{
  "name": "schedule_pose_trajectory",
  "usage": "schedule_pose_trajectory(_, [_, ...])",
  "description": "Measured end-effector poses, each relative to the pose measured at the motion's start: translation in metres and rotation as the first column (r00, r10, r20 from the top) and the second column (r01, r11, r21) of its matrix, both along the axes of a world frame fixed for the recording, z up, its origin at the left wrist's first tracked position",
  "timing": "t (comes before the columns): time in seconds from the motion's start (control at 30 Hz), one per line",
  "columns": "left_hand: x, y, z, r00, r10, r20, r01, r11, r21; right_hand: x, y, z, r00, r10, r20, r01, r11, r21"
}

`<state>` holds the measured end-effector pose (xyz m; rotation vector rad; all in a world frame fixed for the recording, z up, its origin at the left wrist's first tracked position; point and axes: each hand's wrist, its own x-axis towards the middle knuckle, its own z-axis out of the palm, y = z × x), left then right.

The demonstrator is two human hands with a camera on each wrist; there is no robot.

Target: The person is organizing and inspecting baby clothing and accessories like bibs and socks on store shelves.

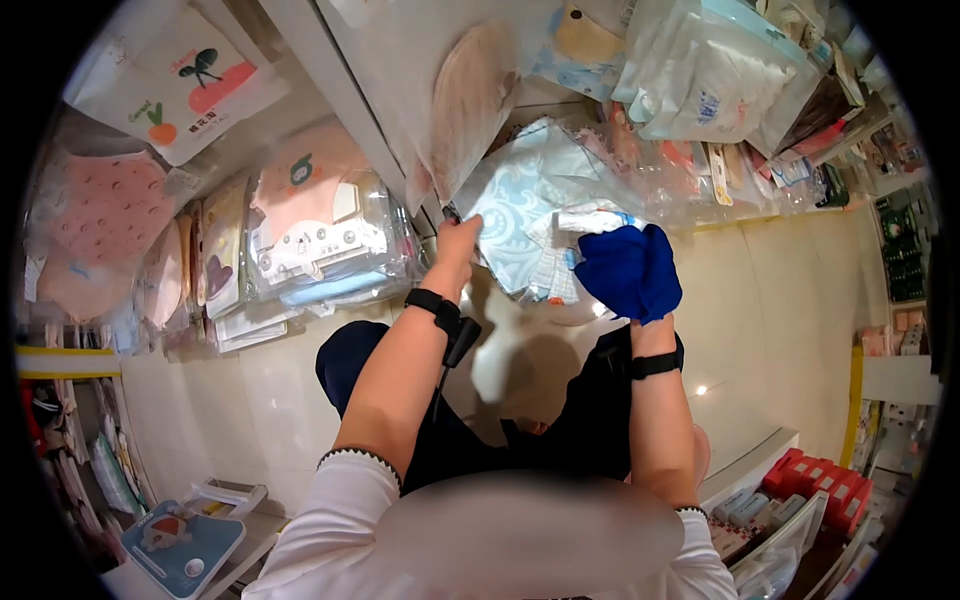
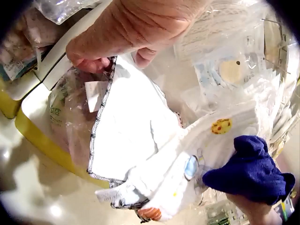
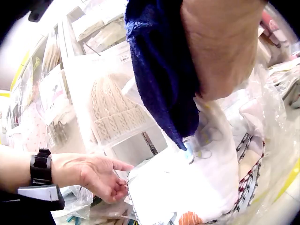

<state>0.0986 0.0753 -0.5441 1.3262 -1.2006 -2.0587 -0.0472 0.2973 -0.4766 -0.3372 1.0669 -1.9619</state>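
My left hand [image 1: 458,245] pinches the dark-stitched edge of a cloth [image 2: 126,126] between thumb and fingers. In the left wrist view this cloth is white, with small coloured prints and a label; in the head view a pale blue swirl pattern shows. My right hand [image 3: 225,47] holds a bunched dark blue cloth [image 1: 630,275] against the other end of the white cloth. The blue cloth hides the right fingers. The printed cloth spreads between both hands, above clear plastic packaging.
Bagged baby clothes [image 1: 315,215] lie on the shelf to the left. More plastic packs [image 1: 710,90] fill the right shelf. A bagged knitted hat [image 3: 117,108] hangs behind the cloth. Below are the tiled floor [image 1: 780,320], a blue tray seat [image 1: 185,545] and a red crate [image 1: 820,490].
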Motion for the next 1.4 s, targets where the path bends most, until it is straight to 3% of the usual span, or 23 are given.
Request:
schedule_pose_trajectory(0.03, [-0.004, -0.001, 0.003, 0.994, 0.099, 0.041, -0.101, 0.994, 0.031, -0.001, 0.000, 0.001, 0.998, -0.004, 0.069, 0.003, 1.000, 0.007])
schedule_pose_trajectory(0.1, [-0.006, -0.006, -0.001, 0.994, 0.085, -0.063, -0.091, 0.991, -0.102, 0.005, -0.004, 0.011, 0.992, 0.015, 0.127, -0.017, 1.000, 0.015])
schedule_pose_trajectory(0.17, [-0.010, -0.011, -0.009, 0.977, 0.067, -0.201, -0.108, 0.973, -0.202, -0.012, 0.002, -0.020, 0.983, 0.067, 0.171, -0.066, 0.998, -0.012])
schedule_pose_trajectory(0.2, [-0.013, -0.009, -0.003, 0.983, 0.061, -0.174, -0.111, 0.949, -0.295, -0.019, 0.004, -0.034, 0.977, 0.094, 0.192, -0.091, 0.996, -0.026])
schedule_pose_trajectory(0.27, [-0.018, -0.002, 0.015, 0.992, 0.058, -0.116, -0.106, 0.877, -0.468, -0.019, 0.005, -0.044, 0.999, -0.035, 0.023, 0.033, 0.997, 0.070])
schedule_pose_trajectory(0.3, [-0.022, -0.003, 0.012, 0.992, 0.124, 0.027, -0.076, 0.748, -0.660, -0.017, 0.006, -0.043, 0.994, -0.092, -0.066, 0.099, 0.989, 0.110])
schedule_pose_trajectory(0.33, [-0.022, -0.002, 0.009, 0.987, 0.099, 0.130, 0.026, 0.691, -0.723, -0.017, 0.007, -0.040, 0.997, -0.060, -0.047, 0.064, 0.995, 0.077])
schedule_pose_trajectory(0.43, [-0.017, 0.005, 0.035, 0.863, 0.033, 0.505, 0.421, 0.506, -0.753, -0.016, 0.005, -0.022, 0.997, 0.067, 0.030, -0.066, 0.997, -0.034])
schedule_pose_trajectory(0.5, [-0.025, 0.017, 0.034, 0.983, -0.061, 0.175, 0.186, 0.380, -0.906, -0.012, 0.004, -0.011, 0.975, 0.196, 0.107, -0.184, 0.976, -0.114])
schedule_pose_trajectory(0.53, [-0.028, 0.026, 0.038, 0.993, -0.122, 0.008, 0.048, 0.324, -0.945, -0.011, 0.003, -0.011, 0.988, 0.117, 0.098, -0.111, 0.992, -0.067])
schedule_pose_trajectory(0.6, [-0.028, 0.051, 0.051, 0.924, -0.359, -0.130, 0.073, 0.500, -0.863, -0.007, 0.001, -0.013, 0.996, -0.036, 0.076, 0.034, 0.999, 0.029])
schedule_pose_trajectory(0.63, [-0.026, 0.058, 0.052, 0.917, -0.359, -0.174, 0.110, 0.647, -0.754, -0.007, -0.002, -0.014, 0.992, -0.113, 0.056, 0.108, 0.991, 0.073])
schedule_pose_trajectory(0.7, [-0.025, 0.059, 0.045, 0.959, -0.013, -0.283, -0.084, 0.941, -0.328, -0.006, -0.004, -0.009, 0.987, -0.114, 0.117, 0.105, 0.991, 0.077])
schedule_pose_trajectory(0.73, [-0.026, 0.059, 0.036, 0.949, 0.166, -0.269, -0.192, 0.979, -0.074, -0.005, -0.004, -0.008, 0.982, -0.120, 0.146, 0.109, 0.991, 0.081])
schedule_pose_trajectory(0.77, [-0.029, 0.047, -0.010, 0.956, 0.240, -0.168, -0.250, 0.968, -0.038, -0.005, -0.003, -0.009, 0.986, -0.128, 0.109, 0.119, 0.989, 0.083])
schedule_pose_trajectory(0.8, [-0.020, 0.044, 0.005, 0.953, 0.228, -0.200, -0.192, 0.964, 0.184, -0.005, -0.003, -0.013, 0.988, -0.135, 0.071, 0.129, 0.988, 0.085])
schedule_pose_trajectory(0.87, [-0.016, 0.038, 0.004, 0.951, 0.155, -0.267, -0.099, 0.972, 0.211, -0.007, -0.001, -0.017, 0.990, -0.128, 0.066, 0.122, 0.989, 0.085])
schedule_pose_trajectory(0.97, [-0.015, 0.036, 0.038, 0.991, -0.089, -0.099, 0.097, 0.992, 0.081, -0.013, 0.002, -0.017, 0.983, -0.100, 0.153, 0.091, 0.994, 0.065])
schedule_pose_trajectory(1.07, [-0.018, 0.047, 0.061, 0.818, 0.010, -0.575, 0.111, 0.978, 0.174, -0.012, 0.007, -0.007, 0.980, -0.140, 0.140, 0.136, 0.990, 0.036])
schedule_pose_trajectory(1.1, [-0.016, 0.047, 0.060, 0.754, 0.037, -0.656, 0.165, 0.956, 0.244, -0.012, 0.008, -0.005, 0.979, -0.160, 0.128, 0.157, 0.987, 0.031])
schedule_pose_trajectory(1.2, [-0.010, 0.054, 0.004, 0.917, 0.156, -0.368, 0.066, 0.849, 0.525, -0.015, 0.010, 0.002, 0.975, -0.194, 0.111, 0.195, 0.981, 0.004])
schedule_pose_trajectory(1.23, [-0.007, 0.058, -0.006, 0.912, 0.150, -0.381, 0.091, 0.832, 0.548, -0.015, 0.011, 0.006, 0.975, -0.195, 0.107, 0.197, 0.980, -0.006])
schedule_pose_trajectory(1.4, [0.004, 0.054, -0.011, 0.988, -0.027, -0.152, 0.076, 0.941, 0.331, -0.005, 0.007, 0.010, 0.971, -0.215, 0.106, 0.219, 0.975, -0.035])
